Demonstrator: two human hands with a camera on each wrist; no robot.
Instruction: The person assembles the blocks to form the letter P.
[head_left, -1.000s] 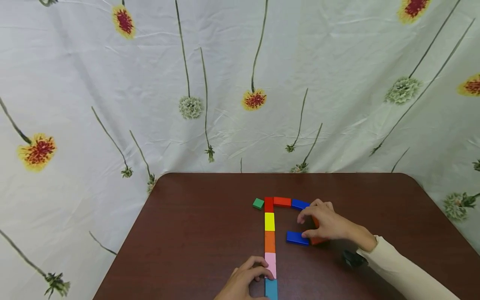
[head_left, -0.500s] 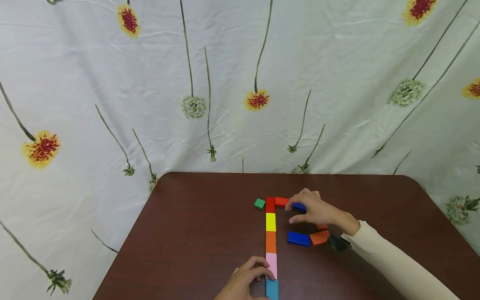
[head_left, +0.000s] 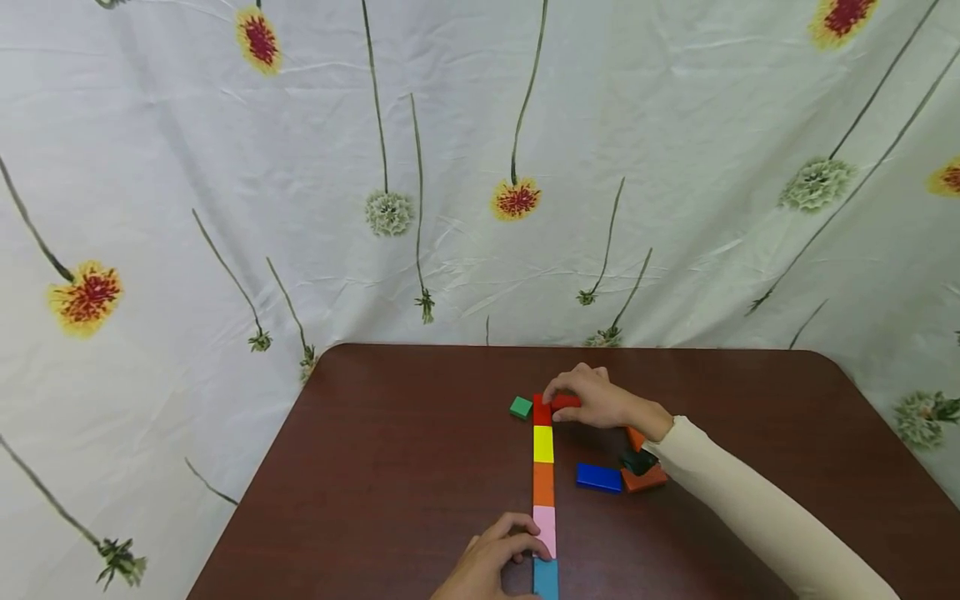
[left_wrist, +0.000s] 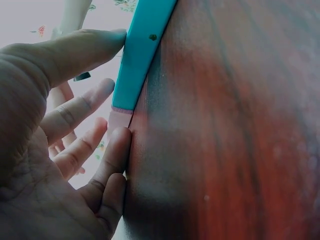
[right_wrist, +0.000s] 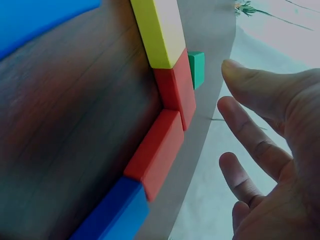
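In the head view, a straight row of coloured blocks runs away from me: a teal block (head_left: 546, 578), a pink block (head_left: 546, 527), an orange block (head_left: 543, 484), a yellow block (head_left: 543, 444) and a red block (head_left: 542, 407). My left hand (head_left: 491, 557) rests along the row's left side, touching it around the teal and pink blocks. Over the row's far end hovers my right hand (head_left: 596, 400), fingers loosely bent and holding nothing in the right wrist view. Beneath it, a second red block (right_wrist: 155, 152) and a blue block (right_wrist: 112, 212) continue from the corner.
A small green block (head_left: 521, 407) lies left of the far red block. Right of the row sit another blue block (head_left: 598, 477) and an orange-red block (head_left: 643, 477); another orange block (head_left: 635, 437) is partly hidden by my right wrist. Flowered cloth (head_left: 450, 167) hangs behind the table (head_left: 390, 467).
My right hand has moved left and away from me, from beside the orange and blue blocks on the right to above the far red blocks. The left hand stays in place.
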